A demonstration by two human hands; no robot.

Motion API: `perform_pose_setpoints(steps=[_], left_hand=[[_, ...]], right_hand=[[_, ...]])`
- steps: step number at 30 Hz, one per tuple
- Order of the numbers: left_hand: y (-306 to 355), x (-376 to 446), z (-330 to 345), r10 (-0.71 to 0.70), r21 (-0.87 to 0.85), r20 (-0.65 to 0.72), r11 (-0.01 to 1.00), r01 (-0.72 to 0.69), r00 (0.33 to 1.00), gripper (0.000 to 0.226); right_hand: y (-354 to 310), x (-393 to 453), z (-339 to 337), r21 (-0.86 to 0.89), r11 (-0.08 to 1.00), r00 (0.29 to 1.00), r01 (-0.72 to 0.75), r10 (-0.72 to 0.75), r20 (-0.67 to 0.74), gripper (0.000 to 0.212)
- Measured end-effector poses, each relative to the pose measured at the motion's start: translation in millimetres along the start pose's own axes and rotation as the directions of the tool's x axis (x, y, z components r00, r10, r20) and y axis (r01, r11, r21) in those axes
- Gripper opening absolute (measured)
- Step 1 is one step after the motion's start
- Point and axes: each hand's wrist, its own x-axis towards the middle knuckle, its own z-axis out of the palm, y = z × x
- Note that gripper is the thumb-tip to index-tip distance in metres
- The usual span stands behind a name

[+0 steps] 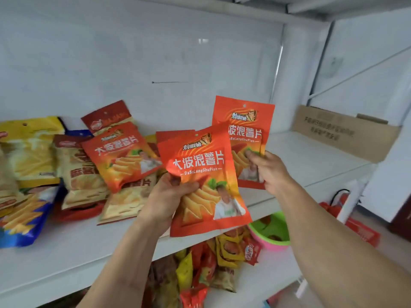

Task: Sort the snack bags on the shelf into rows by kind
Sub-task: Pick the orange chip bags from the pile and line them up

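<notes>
Progress: early, by my judgement. No row of any kind shows on the shelf (311,161) yet; the bags lie in a loose heap at its left end, and the right half holds no snack bags.
Done so far: two matching orange bags are picked out and held up, one in each hand.
Still to do: set the orange bags down together, then pull the remaining kinds out of the heap and line each up.
Left hand (165,196): thumb over the front and fingers behind the lower left edge of an orange chip bag (204,181). Another orange edge shows just behind its top, possibly a second bag; I cannot tell.
Right hand (268,168): pinches the lower right corner of a second orange bag (242,125), held higher and partly behind the first.
Heap: a third orange bag (117,154) lies tilted on top, over beige and dark red bags (82,174). A yellow bag (31,147) and a blue bag (20,221) sit at the far left.
Look of the orange bags: flat, glossy pouches with white lettering, a picture of ridged chips and a small hang hole at the top.
Also there: a cardboard box (347,132) at the shelf's far right; more mixed snacks (211,263) and a green and pink bowl (273,232) on the shelf below.
</notes>
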Motion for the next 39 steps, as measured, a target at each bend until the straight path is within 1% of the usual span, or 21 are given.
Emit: perform_pose_setpoints(steps=[7,11,15,18,22,25,28,30,34,37,39], left_hand=[[-28.6,61.8,102.0,-0.022,-0.035,-0.029,0.999,0.021,0.999,0.043],[-41.5,107.5,150.7,-0.036,-0.044,-0.053,0.998,0.034,0.998,0.045],[-55.9,164.0,194.8,-0.027,-0.044,-0.063,0.999,0.024,0.998,0.043],[-65.4,204.9,224.0,-0.048,-0.028,-0.045,0.999,0.047,0.998,0.039],[-73.1,247.3,259.9,-0.078,0.003,-0.028,0.997,0.078,0.997,0.033],[-79.4,271.8,283.4,-0.085,0.026,-0.037,0.996,0.086,0.996,0.032],[-90.4,294.6,303.3,-0.102,0.045,-0.069,0.993,0.105,0.992,0.038],[-98.3,307.0,316.4,-0.111,0.046,-0.101,0.992,0.116,0.989,0.042],[-110.2,325.8,349.2,-0.105,0.045,-0.17,0.993,0.114,0.98,0.034],[-119.0,339.9,375.5,-0.1,0.046,-0.226,0.993,0.113,0.969,0.036],[-127.3,350.8,391.7,-0.106,0.045,-0.245,0.992,0.121,0.964,0.038]], right_hand=[[17.1,69.8,-101.9,0.007,1.0,1.0,-0.017,0.017,0.0,0.016],[29.8,117.4,-146.6,-0.008,1.0,1.0,-0.016,0.016,-0.007,0.019],[38.3,173.0,-182.7,-0.008,1.0,1.0,-0.002,0.002,-0.011,0.02],[42.9,216.8,-204.6,-0.009,1.0,1.0,-0.016,0.016,-0.01,0.019],[49.5,268.4,-233.0,-0.033,0.999,1.0,-0.029,0.028,-0.007,0.022],[56.5,301.9,-251.9,-0.055,0.998,0.999,-0.043,0.044,0.009,0.023],[65.1,335.5,-269.8,-0.061,0.998,0.998,-0.036,0.038,0.039,0.022],[70.3,357.8,-279.9,-0.095,0.995,0.996,-0.033,0.04,0.077,0.021],[81.2,402.4,-296.7,-0.085,0.996,0.985,-0.042,0.055,0.161,0.02],[85.0,429.9,-305.3,-0.075,0.996,0.965,-0.052,0.07,0.254,0.014],[91.0,449.2,-311.6,-0.066,0.996,0.958,-0.064,0.08,0.274,0.014]])
